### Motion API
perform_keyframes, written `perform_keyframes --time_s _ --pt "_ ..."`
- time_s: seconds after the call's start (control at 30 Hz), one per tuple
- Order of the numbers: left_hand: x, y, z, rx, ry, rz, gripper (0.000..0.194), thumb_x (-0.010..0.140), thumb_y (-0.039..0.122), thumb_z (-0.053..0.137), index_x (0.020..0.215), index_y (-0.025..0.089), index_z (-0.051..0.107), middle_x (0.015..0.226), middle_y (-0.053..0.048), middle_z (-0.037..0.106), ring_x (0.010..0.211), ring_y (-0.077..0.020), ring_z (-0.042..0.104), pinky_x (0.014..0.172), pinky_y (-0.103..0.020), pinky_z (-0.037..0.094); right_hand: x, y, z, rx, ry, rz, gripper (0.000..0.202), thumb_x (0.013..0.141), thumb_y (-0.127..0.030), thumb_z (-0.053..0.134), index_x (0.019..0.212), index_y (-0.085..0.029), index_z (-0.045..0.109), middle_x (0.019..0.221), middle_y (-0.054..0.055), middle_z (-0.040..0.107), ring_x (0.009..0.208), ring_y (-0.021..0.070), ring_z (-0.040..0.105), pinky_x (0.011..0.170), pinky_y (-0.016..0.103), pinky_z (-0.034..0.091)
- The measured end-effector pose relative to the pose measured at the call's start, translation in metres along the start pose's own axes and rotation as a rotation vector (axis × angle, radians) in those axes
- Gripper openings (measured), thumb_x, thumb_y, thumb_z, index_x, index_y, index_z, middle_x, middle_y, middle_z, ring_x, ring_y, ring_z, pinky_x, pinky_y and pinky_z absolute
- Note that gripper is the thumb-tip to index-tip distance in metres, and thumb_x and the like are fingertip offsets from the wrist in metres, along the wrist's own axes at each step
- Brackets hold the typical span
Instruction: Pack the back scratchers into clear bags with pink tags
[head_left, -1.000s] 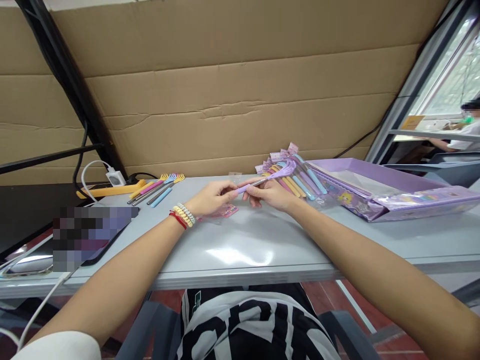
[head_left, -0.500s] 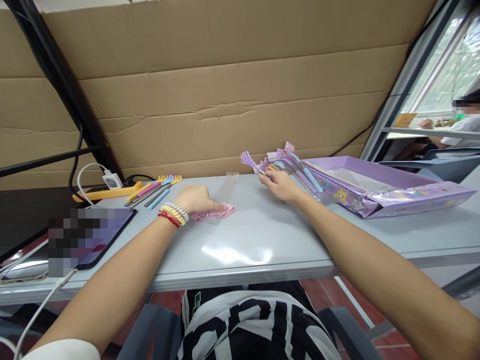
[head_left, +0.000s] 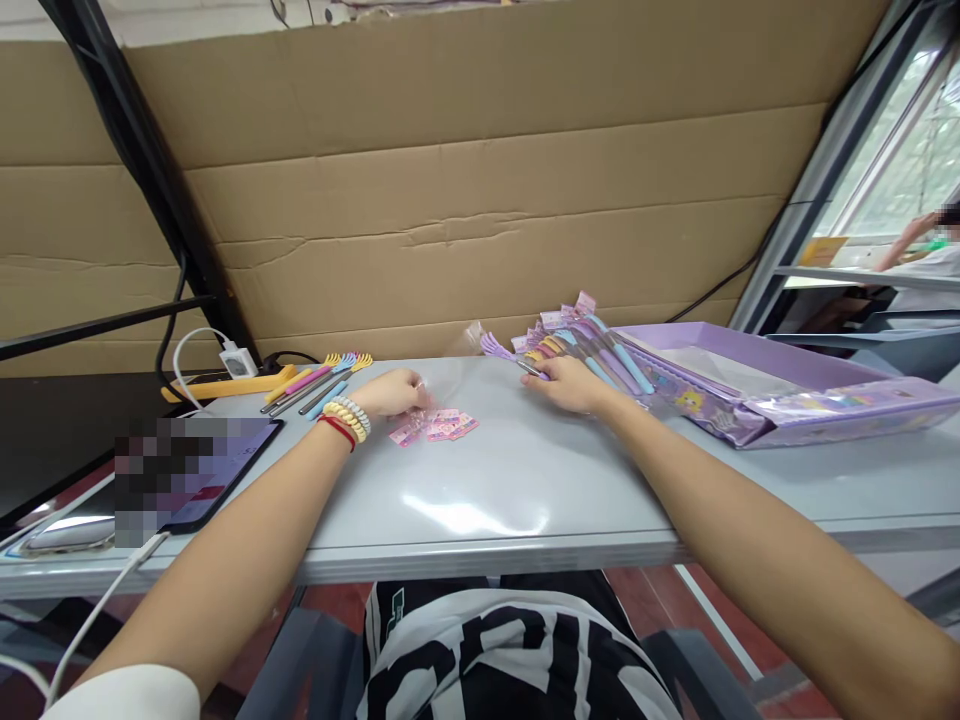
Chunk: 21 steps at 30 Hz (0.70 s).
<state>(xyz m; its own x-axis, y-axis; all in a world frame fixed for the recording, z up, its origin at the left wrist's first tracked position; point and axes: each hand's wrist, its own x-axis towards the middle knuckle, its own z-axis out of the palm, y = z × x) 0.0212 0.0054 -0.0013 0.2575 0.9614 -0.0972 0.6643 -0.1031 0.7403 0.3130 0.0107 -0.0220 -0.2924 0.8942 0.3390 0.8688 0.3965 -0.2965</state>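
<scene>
My left hand is closed, fingers pinching the clear plastic sleeve, which stretches up and right from the fingertips. Just below it, several small pink printed cards lie on the table. My right hand is closed around the metal shaft of a small back scratcher with a purple claw-shaped head pointing left. Beside and behind that hand lies a pile of bagged back scratchers with blue and purple handles and pink cards at their tops.
At right stands an open purple display box. Loose back scratchers lie at left, near a yellow bar, a white charger and a tablet. Cardboard walls the back; a person is at far right.
My left hand has lifted off the pink cards and now pinches the plastic sleeve, uncovering more cards. My right hand has lowered slightly with the purple-headed back scratcher. The camera view has shifted a little.
</scene>
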Motion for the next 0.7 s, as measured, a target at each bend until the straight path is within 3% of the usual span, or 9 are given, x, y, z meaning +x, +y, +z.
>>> perform_keyframes --time_s 0.13,0.23,0.4,0.7 --pt "-0.001 0.004 0.005 -0.387 0.059 0.094 0.023 0.071 0.023 0.067 0.074 0.021 0.044 0.062 -0.002 0.065 0.042 -0.012 0.055 0.039 -0.021 0.034 -0.002 -0.002 -0.002 -0.006 0.001 -0.019 0.036 0.083 -0.05 0.043 0.066 -0.018 0.049 0.062 0.001 0.051 0.058 0.0131 0.042 0.055 0.025 0.027" --pt "0.001 0.008 0.01 -0.539 0.151 0.213 0.021 0.079 0.028 0.061 0.079 0.021 0.041 0.062 -0.001 0.064 0.044 -0.0125 0.057 0.041 -0.021 0.04 -0.005 -0.011 -0.005 0.035 0.003 -0.053 0.04 0.082 -0.053 0.043 0.062 -0.018 0.044 0.058 -0.001 0.045 0.056 0.0115 0.038 0.054 0.025 0.025" --pt "0.006 0.009 0.015 -0.565 0.25 0.239 0.022 0.087 0.04 0.052 0.085 0.019 0.046 0.064 -0.001 0.063 0.045 -0.0117 0.058 0.039 -0.02 0.039 -0.009 -0.029 -0.003 0.187 -0.069 -0.09 0.044 0.085 -0.055 0.036 0.063 -0.018 0.043 0.06 -0.002 0.038 0.056 0.0104 0.036 0.053 0.025 0.025" --pt "0.007 0.012 0.02 -0.721 0.289 0.283 0.027 0.083 0.043 0.058 0.085 0.017 0.053 0.059 0.002 0.06 0.047 -0.011 0.059 0.043 -0.021 0.044 -0.01 -0.042 0.007 0.22 -0.212 -0.227 0.047 0.088 -0.056 0.033 0.06 -0.018 0.041 0.056 -0.004 0.032 0.053 0.0095 0.029 0.053 0.026 0.022"
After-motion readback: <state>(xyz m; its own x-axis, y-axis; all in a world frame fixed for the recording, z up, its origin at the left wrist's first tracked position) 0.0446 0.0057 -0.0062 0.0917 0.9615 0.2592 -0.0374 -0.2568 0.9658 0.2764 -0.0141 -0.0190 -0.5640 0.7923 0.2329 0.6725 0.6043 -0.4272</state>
